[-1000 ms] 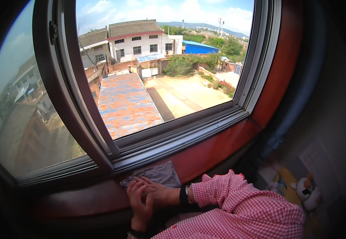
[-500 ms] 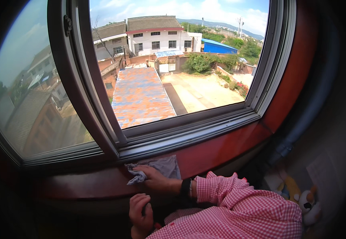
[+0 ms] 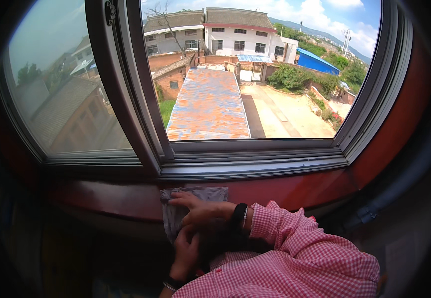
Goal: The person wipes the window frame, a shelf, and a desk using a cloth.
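A grey cloth (image 3: 218,193) lies spread on the dark red windowsill (image 3: 126,197), with one flap hanging over the sill's front edge. On top of it my right hand (image 3: 203,211) rests with its fingers stretched out toward the left. Just below, my left hand (image 3: 185,251) reaches up to the hanging flap, its fingertips close under the heel of my right hand. Finger and thumb of the left hand appear closed on the cloth's edge, partly hidden there.
Above the sill runs the metal window track (image 3: 255,170). A sliding glass pane (image 3: 66,99) covers the left, while the right opening looks onto a rusty roof (image 3: 208,104) and a yard. A grey pipe (image 3: 374,211) stands at the right.
The bunched end of the cloth has been opened out, and a flap now hangs down in front. My right hand's fingers have straightened, and my left hand has risen to the cloth. The view has turned.
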`<state>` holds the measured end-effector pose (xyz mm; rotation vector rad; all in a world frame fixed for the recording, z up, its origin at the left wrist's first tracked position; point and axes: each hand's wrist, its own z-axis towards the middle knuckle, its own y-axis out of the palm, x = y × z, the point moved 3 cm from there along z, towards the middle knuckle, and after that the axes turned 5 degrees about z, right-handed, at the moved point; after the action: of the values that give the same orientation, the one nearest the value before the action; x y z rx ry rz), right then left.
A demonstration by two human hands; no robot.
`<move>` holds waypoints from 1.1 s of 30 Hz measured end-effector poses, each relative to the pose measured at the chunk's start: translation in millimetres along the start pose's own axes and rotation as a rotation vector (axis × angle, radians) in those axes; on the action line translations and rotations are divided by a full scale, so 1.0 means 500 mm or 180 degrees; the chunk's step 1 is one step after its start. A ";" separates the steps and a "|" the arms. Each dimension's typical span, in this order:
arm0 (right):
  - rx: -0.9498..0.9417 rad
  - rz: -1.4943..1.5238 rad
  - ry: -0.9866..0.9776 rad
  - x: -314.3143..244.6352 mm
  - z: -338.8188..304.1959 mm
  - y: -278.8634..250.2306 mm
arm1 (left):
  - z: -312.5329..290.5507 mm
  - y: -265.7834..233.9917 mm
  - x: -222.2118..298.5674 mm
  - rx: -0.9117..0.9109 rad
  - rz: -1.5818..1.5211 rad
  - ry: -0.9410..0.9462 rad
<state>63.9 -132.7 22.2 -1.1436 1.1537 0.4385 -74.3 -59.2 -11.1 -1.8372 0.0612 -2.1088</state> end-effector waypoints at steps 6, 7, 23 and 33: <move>0.0540 -0.0489 -0.0514 0.008 -0.048 -0.052 | -0.017 -0.008 0.007 0.0600 -0.0470 -0.0635; 0.0553 -0.0466 -0.0511 0.021 -0.051 -0.051 | -0.019 -0.012 0.013 0.0755 -0.0368 -0.0487; 0.1309 -0.1227 -0.1006 0.050 -0.144 -0.040 | 0.063 0.015 0.086 0.0812 0.2575 0.0660; 0.1191 -0.0673 -0.1177 0.068 -0.233 -0.070 | 0.122 0.112 0.027 0.0652 0.3624 0.0660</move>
<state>48.4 -257.7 13.1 -0.8040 0.7426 0.2426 -4.0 -104.3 -2.6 -1.0141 0.7190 -1.3703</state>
